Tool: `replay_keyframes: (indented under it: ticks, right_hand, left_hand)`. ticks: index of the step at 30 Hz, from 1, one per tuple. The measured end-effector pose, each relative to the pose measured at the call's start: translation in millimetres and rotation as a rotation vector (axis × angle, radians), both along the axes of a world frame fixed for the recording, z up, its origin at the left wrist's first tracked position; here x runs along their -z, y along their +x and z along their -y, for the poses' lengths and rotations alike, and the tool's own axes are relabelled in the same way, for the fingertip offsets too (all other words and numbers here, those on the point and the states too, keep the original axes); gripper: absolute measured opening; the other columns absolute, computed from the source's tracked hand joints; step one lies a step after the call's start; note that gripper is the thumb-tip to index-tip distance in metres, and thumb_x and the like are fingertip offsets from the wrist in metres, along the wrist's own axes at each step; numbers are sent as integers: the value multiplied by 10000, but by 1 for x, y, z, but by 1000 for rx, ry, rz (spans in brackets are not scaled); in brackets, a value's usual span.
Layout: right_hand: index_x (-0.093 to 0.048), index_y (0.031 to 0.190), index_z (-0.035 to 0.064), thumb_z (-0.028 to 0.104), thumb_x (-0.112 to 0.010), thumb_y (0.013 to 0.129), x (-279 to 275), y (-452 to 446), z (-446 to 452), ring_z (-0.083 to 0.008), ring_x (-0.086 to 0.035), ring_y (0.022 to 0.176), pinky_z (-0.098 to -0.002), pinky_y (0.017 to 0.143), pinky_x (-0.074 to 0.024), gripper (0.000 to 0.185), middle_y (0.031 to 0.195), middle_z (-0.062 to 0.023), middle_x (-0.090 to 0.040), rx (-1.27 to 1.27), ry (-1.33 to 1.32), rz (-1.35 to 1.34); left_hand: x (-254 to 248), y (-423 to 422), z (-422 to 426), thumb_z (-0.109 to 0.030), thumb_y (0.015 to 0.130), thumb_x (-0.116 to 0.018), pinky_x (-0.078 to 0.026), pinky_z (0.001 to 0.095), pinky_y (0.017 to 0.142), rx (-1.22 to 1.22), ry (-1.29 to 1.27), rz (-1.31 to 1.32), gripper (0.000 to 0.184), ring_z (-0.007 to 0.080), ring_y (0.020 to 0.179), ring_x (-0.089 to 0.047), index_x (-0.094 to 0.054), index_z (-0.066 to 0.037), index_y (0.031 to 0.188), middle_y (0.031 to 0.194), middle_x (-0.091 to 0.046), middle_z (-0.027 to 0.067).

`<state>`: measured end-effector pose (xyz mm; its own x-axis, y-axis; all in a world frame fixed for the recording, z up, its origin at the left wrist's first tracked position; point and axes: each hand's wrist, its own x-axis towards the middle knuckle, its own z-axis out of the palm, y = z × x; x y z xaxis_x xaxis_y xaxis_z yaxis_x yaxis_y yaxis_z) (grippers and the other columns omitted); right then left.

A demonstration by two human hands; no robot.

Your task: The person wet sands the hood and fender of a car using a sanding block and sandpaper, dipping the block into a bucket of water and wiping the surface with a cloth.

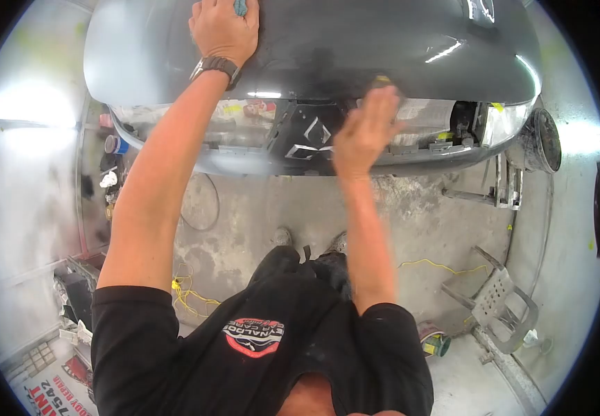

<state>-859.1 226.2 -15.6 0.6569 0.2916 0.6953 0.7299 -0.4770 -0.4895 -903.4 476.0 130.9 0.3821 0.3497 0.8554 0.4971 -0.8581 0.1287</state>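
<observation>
Spread before me is a dark grey car hood point(300, 48) with glossy reflections. My left hand point(225, 29), with a dark watch point(216, 68) on its wrist, rests on the hood's left part; its fingers are closed on a crumpled blue cloth point(240, 7). My right hand point(368, 128) is smeared by motion near the hood's front edge. Under its fingertips shows a dark pad with a yellow patch point(383, 81), also blurred. Just left of that hand is a silver three-diamond emblem point(311, 141) on the black front panel.
Masking paper point(421, 118) fills the headlight openings. A dark round bucket point(546, 141) and a metal stand point(504, 182) are at right, above a step stool point(497, 305). Yellow cords point(192, 295) lie on the concrete floor point(244, 208). Pale sheeted walls point(29, 180) flank the car.
</observation>
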Motion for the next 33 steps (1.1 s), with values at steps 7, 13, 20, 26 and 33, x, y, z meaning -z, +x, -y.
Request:
replay_keyframes:
  ticks: [7, 13, 20, 26, 33]
  right_hand:
    - [-479, 1564, 50, 257, -644, 1006, -14, -21, -24, -313, -396, 1541, -678, 1251, -103, 618, 1660, -140, -433, -240, -175, 136]
    - [-525, 1506, 39, 273, -646, 1011, -87, 24, -77, -344, -472, 1471, -727, 1174, -234, 561, 1620, -148, -477, -211, -159, 161]
    - [-515, 1506, 33, 264, -609, 1038, -63, 4, -62, -365, -455, 1476, -699, 1166, -277, 530, 1593, -163, -501, -169, -205, 218]
    - [-488, 1536, 27, 256, -640, 1016, -104, 13, -76, -366, -418, 1513, -662, 1204, -250, 588, 1626, -180, -463, -189, -257, 142]
    - [-446, 1578, 37, 250, -672, 987, -88, 13, -76, -360, -381, 1539, -669, 1226, -206, 668, 1660, -171, -417, -184, -235, 150]
  left_hand:
    - [-5, 1, 4, -278, 918, -725, -477, 493, 911, -8, 7, 43, 245, 359, 1049, -624, -720, -111, 1098, 1072, -682, 118]
    - [16, 0, -12, -384, 930, -740, -494, 447, 894, -42, -11, 53, 219, 281, 1042, -646, -776, -250, 1099, 1090, -710, -3]
    - [13, 4, -16, -370, 926, -738, -485, 450, 877, -3, -51, 87, 207, 271, 1039, -635, -771, -250, 1092, 1090, -707, -2]
    - [3, -5, 0, -359, 923, -715, -456, 473, 897, -14, -116, 71, 235, 294, 1056, -611, -756, -218, 1106, 1085, -688, 40]
    - [2, -3, -5, -324, 904, -732, -454, 446, 873, 41, -133, 135, 204, 272, 1027, -614, -757, -217, 1076, 1053, -673, 16]
